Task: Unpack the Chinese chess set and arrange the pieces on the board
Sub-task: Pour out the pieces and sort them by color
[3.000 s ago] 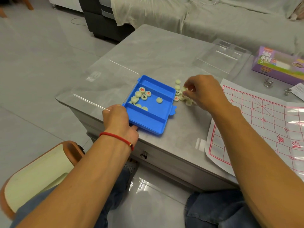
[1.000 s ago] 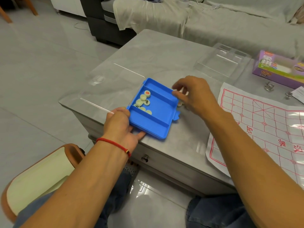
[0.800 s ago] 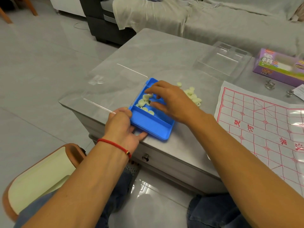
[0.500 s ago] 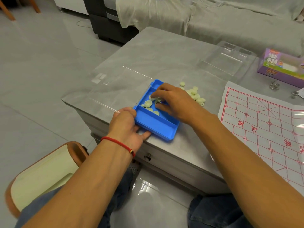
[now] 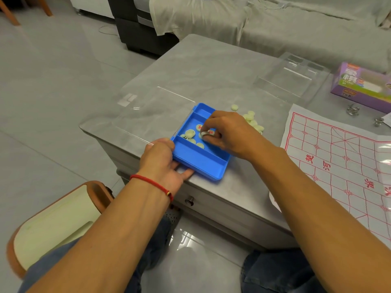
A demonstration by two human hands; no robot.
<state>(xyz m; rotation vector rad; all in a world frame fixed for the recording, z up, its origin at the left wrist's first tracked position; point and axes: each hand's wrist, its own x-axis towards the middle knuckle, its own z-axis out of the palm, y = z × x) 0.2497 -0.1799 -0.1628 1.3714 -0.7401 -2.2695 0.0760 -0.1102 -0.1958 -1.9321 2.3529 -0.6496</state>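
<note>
- The left hand [image 5: 164, 159] grips the near corner of the blue plastic divided tray [image 5: 201, 159], probably to steady it at the table edge.
- The right hand [image 5: 227, 132] pinches pale round chess pieces [image 5: 191, 134] in the middle compartment.
- Beyond, a heap of emptied pieces [image 5: 252, 121] lies beside the tray; the red-lined paper board [image 5: 342, 157] lies rightward with no pieces on it, unobstructed.

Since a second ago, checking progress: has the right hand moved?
Yes. The right hand went from the blue tray's right edge leftward into it, onto the pieces.
</note>
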